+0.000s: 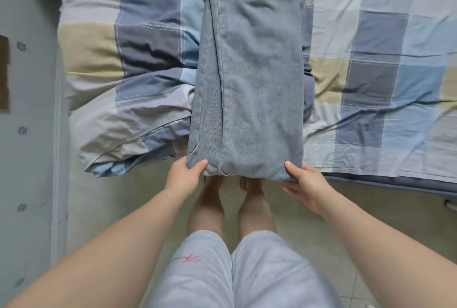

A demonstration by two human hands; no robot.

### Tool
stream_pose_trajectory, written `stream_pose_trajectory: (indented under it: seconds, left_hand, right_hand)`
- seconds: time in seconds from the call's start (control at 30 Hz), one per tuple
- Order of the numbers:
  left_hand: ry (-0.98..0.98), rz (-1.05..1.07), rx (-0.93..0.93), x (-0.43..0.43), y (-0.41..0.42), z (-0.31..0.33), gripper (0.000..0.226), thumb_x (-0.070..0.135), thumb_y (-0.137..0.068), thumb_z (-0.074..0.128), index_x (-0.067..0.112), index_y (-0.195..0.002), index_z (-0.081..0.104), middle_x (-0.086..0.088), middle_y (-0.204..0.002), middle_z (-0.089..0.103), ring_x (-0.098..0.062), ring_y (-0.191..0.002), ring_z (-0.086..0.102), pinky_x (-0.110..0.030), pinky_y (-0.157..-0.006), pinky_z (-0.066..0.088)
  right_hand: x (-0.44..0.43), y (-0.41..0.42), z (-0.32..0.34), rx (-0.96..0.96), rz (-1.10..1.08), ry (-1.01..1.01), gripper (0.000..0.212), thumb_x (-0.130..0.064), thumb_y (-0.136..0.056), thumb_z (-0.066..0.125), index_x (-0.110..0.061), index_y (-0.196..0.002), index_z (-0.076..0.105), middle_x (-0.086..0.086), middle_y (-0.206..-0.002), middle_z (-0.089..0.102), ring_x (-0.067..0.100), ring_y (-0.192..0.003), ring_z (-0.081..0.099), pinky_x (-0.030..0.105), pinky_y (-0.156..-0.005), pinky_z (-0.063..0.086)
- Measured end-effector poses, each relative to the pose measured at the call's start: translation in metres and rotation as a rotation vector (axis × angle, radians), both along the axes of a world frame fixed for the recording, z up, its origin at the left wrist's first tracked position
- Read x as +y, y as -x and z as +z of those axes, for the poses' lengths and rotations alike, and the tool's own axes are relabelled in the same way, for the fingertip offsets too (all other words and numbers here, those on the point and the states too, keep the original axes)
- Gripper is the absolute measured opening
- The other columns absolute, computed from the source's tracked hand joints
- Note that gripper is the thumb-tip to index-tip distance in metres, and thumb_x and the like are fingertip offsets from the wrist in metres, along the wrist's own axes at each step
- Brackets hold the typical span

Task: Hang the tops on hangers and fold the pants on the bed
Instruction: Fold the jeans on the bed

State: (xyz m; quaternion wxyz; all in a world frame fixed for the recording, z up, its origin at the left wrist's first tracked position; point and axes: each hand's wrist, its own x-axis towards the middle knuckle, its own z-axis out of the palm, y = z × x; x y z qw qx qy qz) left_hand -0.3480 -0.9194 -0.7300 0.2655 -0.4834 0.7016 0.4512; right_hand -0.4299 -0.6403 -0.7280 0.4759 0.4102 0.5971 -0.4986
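Folding pants on the bed, here's where I'm at. The jeans [249, 72] are laid out lengthwise on the checked duvet [371, 72], running straight away from me, legs stacked one on the other so it's one long narrow strip. The far end looks like layered hems or a waistband doubled back, I honestly can't tell which from here.

The near end sticks out past the bed edge, over my feet [249, 184], and that's the end I've got hold of. My left hand [184, 175] pinches the near left corner and my right hand [304, 184] pinches the near right one. Thumbs are on top and the other fingers [290, 187] are tucked under the denim, so both hands are clamped on the fabric, not just resting on it.

Why the corners? Denim this thick is stiff and heavy. If I grab the middle, the edges flop and the layers slide apart. Holding both corners at the same height keeps the edge straight, so my guess is the next move is carrying it up and over toward the far end.

The lumpy bunched duvet on the left [118, 119] could tilt the stack, so I'm keeping the jeans centered.

No tops or hangers in sight here.
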Motion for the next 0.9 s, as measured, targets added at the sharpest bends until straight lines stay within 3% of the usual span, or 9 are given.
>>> stream_pose_trajectory:
  seconds: [0.2,0.3,0.37,0.43,0.57,0.67,0.77,0.9]
  left_hand:
    - [-0.164,0.086,-0.151,0.0,-0.041,0.033,0.018,0.019,-0.09,0.073,0.01,-0.105,0.074,-0.006,-0.101,0.076,-0.019,-0.091,0.069,-0.033,-0.088,0.052]
    - [-0.18,0.111,-0.129,-0.003,-0.035,0.048,0.012,0.016,-0.089,0.074,0.012,-0.1,0.075,-0.003,-0.092,0.075,-0.019,-0.087,0.07,-0.031,-0.082,0.053]
    - [-0.176,0.137,-0.049,-0.007,-0.018,0.061,0.008,0.015,-0.088,0.074,0.016,-0.097,0.075,0.005,-0.082,0.073,-0.01,-0.075,0.068,-0.024,-0.069,0.052]
    - [-0.181,0.211,0.03,-0.012,0.008,0.077,0.009,0.016,-0.088,0.074,0.019,-0.097,0.073,0.009,-0.082,0.072,-0.003,-0.068,0.066,-0.021,-0.066,0.049]
    - [-0.213,0.371,0.118,-0.023,0.066,0.094,0.015,0.027,-0.086,0.075,0.017,-0.097,0.07,0.0,-0.093,0.075,-0.018,-0.08,0.069,-0.031,-0.072,0.053]
    - [-0.24,0.492,0.121,-0.032,0.125,0.095,0.017,0.03,-0.084,0.072,0.015,-0.092,0.066,-0.001,-0.074,0.064,-0.017,-0.061,0.057,-0.029,-0.064,0.049]
    - [-0.313,0.543,0.072,-0.043,0.192,0.093,0.015,0.033,-0.086,0.065,0.023,-0.08,0.055,0.005,-0.06,0.045,-0.01,-0.045,0.038,-0.019,-0.05,0.04]
    - [-0.397,0.516,0.051,-0.062,0.274,0.085,0.026,0.033,-0.092,0.057,0.022,-0.071,0.047,0.009,-0.059,0.042,-0.005,-0.045,0.036,-0.019,-0.051,0.039]
  right_hand:
    - [0.011,-0.04,0.044,-0.103,0.03,-0.028,0.022,-0.025,-0.098,0.062,-0.015,-0.118,0.064,0.003,-0.099,0.075,0.023,-0.09,0.071,0.033,-0.077,0.052]
    - [0.006,-0.036,0.063,-0.081,0.005,-0.036,0.021,-0.024,-0.097,0.063,-0.014,-0.116,0.065,0.004,-0.095,0.076,0.023,-0.085,0.072,0.032,-0.075,0.052]
    - [0.001,-0.018,0.075,-0.03,-0.023,-0.037,0.024,-0.026,-0.097,0.064,-0.013,-0.117,0.064,0.005,-0.1,0.075,0.023,-0.087,0.072,0.033,-0.073,0.052]
    - [-0.006,0.008,0.087,0.04,-0.076,-0.028,0.026,-0.027,-0.096,0.064,-0.012,-0.117,0.063,0.003,-0.102,0.074,0.02,-0.085,0.072,0.033,-0.071,0.051]
    - [-0.025,0.072,0.103,0.146,-0.187,0.012,0.017,-0.026,-0.096,0.062,-0.016,-0.11,0.062,0.002,-0.1,0.071,0.018,-0.08,0.067,0.032,-0.072,0.05]
    - [-0.044,0.129,0.105,0.19,-0.226,-0.003,0.01,-0.028,-0.097,0.061,-0.018,-0.096,0.061,0.004,-0.08,0.061,0.018,-0.068,0.059,0.032,-0.07,0.049]
    - [-0.062,0.188,0.098,0.208,-0.207,-0.022,0.017,-0.031,-0.098,0.056,-0.02,-0.085,0.059,0.001,-0.07,0.056,0.016,-0.066,0.056,0.03,-0.067,0.048]
    - [-0.079,0.261,0.082,0.229,-0.191,-0.073,0.021,-0.026,-0.094,0.053,-0.021,-0.074,0.057,-0.006,-0.053,0.054,0.011,-0.061,0.058,0.026,-0.064,0.047]
